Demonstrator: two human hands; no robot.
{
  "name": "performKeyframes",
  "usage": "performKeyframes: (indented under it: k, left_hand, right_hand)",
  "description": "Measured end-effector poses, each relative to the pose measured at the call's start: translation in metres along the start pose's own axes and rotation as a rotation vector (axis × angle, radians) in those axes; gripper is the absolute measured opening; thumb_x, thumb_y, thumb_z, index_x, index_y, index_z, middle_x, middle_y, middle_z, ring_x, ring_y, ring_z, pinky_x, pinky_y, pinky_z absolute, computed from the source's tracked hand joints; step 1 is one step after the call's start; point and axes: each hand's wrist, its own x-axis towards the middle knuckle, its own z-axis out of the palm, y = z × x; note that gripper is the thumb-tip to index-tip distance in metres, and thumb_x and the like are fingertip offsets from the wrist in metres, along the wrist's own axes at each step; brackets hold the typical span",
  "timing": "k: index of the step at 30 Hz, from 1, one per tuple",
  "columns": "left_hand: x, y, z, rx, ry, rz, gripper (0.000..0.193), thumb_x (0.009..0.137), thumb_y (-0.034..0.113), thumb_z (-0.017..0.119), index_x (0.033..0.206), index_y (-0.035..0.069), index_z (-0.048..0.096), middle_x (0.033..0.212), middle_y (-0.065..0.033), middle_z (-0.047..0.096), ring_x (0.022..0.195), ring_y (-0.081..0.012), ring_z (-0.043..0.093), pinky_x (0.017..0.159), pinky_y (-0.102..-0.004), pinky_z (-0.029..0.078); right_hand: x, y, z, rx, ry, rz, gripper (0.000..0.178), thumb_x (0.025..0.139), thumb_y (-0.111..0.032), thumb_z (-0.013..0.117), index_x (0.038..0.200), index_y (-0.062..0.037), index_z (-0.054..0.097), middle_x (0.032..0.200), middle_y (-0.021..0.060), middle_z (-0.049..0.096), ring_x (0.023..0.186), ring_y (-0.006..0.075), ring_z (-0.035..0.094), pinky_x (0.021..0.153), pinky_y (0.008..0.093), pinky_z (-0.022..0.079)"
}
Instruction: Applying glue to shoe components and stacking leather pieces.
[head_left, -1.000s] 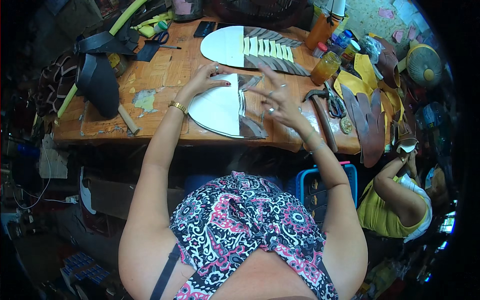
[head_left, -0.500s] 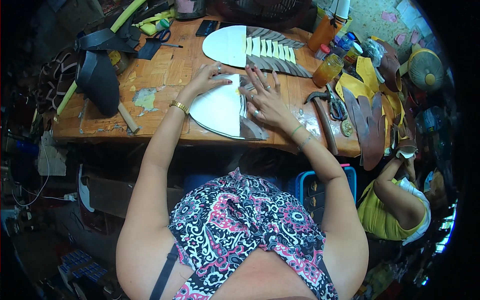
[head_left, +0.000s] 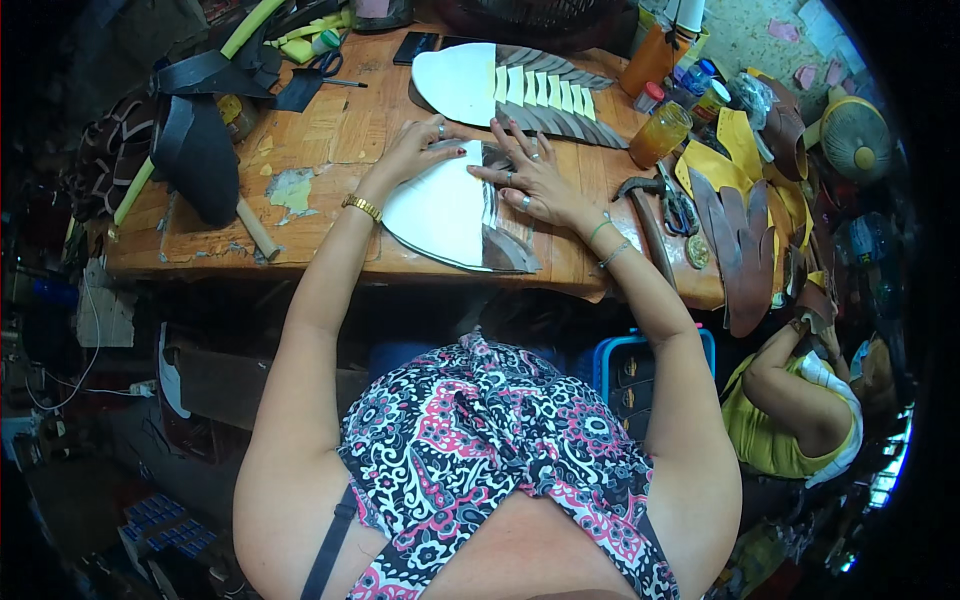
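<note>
On the wooden table in front of me lies a stack of white rounded pieces (head_left: 432, 215) with brown strips along their right side. My left hand (head_left: 415, 155) rests at the stack's far left edge, thumb and fingers apart, the thumb on the white surface. Spread over the brown strips is my right hand (head_left: 530, 180), its fingertips touching the stack near the white edge. Farther back lies a larger set of similar white pieces (head_left: 455, 85), fanned out to the right, with yellowish bands and brown strips (head_left: 565, 125). What the strips are made of is hard to tell.
A hammer (head_left: 650, 225), scissors (head_left: 680, 210) and brown cut pieces (head_left: 735, 250) lie at the right, near a jar of amber stuff (head_left: 660, 135). Dark shaped pieces (head_left: 195, 165) stand at the left. A co-worker in yellow (head_left: 790, 415) sits at the right.
My right hand has shifted slightly, its index finger now reaching further left over the white edge. The table shows a little higher in view. The co-worker's hands have moved a bit.
</note>
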Motion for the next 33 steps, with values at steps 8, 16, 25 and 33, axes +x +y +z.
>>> performKeyframes:
  k: [8, 16, 25, 33]
  left_hand:
    - [-0.002, 0.000, 0.001, 0.055, 0.041, 0.030, 0.038, 0.090, 0.042, 0.075, 0.116, 0.015, 0.079, 0.105, -0.0076, 0.072, 0.100, -0.0288, 0.061, 0.097, -0.0406, 0.043]
    - [-0.003, -0.001, 0.002, 0.120, 0.057, 0.002, 0.035, 0.087, 0.039, 0.078, 0.117, 0.020, 0.079, 0.102, -0.0071, 0.072, 0.100, -0.0263, 0.061, 0.095, -0.0407, 0.044]
    - [-0.004, -0.010, 0.006, 0.089, 0.096, 0.076, 0.037, 0.087, 0.041, 0.078, 0.117, 0.020, 0.079, 0.102, -0.0069, 0.071, 0.098, -0.0284, 0.061, 0.093, -0.0420, 0.046]
    - [-0.005, 0.001, 0.000, 0.117, 0.056, -0.004, 0.039, 0.086, 0.042, 0.079, 0.117, 0.019, 0.078, 0.101, -0.0081, 0.071, 0.098, -0.0279, 0.062, 0.093, -0.0417, 0.047]
  right_hand:
    - [-0.030, -0.043, -0.011, 0.145, -0.079, 0.071, 0.052, 0.098, -0.049, 0.039, 0.143, -0.0380, 0.062, 0.175, 0.0121, 0.001, 0.161, 0.0380, -0.002, 0.121, 0.0675, -0.005]
    - [-0.036, -0.065, -0.022, 0.112, -0.018, 0.052, 0.052, 0.092, -0.043, 0.046, 0.134, -0.0270, 0.072, 0.175, 0.0136, 0.005, 0.160, 0.0394, 0.003, 0.121, 0.0662, -0.002]
    - [-0.031, -0.081, -0.002, 0.001, 0.053, 0.082, 0.060, 0.089, -0.033, 0.053, 0.148, -0.0237, 0.059, 0.174, 0.0170, 0.012, 0.160, 0.0383, 0.005, 0.123, 0.0626, -0.001]
    - [-0.036, -0.098, -0.031, -0.011, 0.062, -0.035, 0.038, 0.086, -0.032, 0.055, 0.110, -0.0113, 0.077, 0.171, 0.0141, 0.023, 0.160, 0.0312, 0.014, 0.124, 0.0593, -0.003]
